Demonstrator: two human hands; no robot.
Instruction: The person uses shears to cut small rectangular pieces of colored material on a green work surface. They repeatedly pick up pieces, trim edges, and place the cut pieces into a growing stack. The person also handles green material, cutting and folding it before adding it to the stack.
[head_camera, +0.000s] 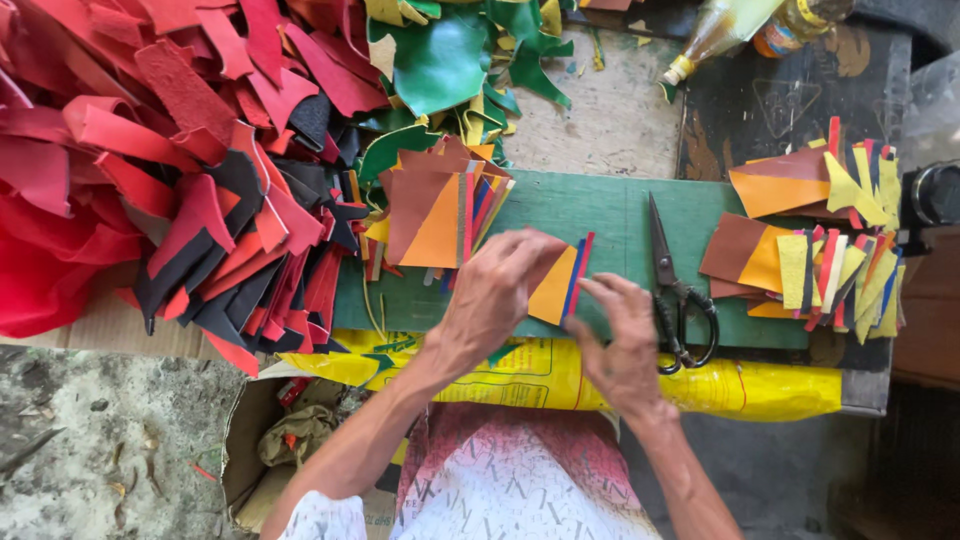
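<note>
At the far left a big heap of red and black leather scraps (150, 170) spilled over the edge of the desk (600, 215), whose green top ran across the middle. Just right of that heap sat a fanned stack of brown and orange pieces (435, 205), with green scraps (445, 60) lying behind it.

The person's left hand (495, 295) lay flat over a small bundle of cut pieces (562, 285), orange with blue and red edges showing. Its grip was loose, fingers pressing down on the bundle rather than closed round it. The right hand (625, 340) met the bundle from the other side, fingertips (600, 290) pinching its right edge. So the bundle sat on the green top between both hands, near the front edge.

Just right of the right hand lay black scissors (675, 290), blades pointing away from the person, untouched. Further right was a pile of yellow, brown and orange pieces (820, 240). A yellow plastic sack (760, 385) hung along the desk's front. A bottle (720, 35) lay at the top right.
</note>
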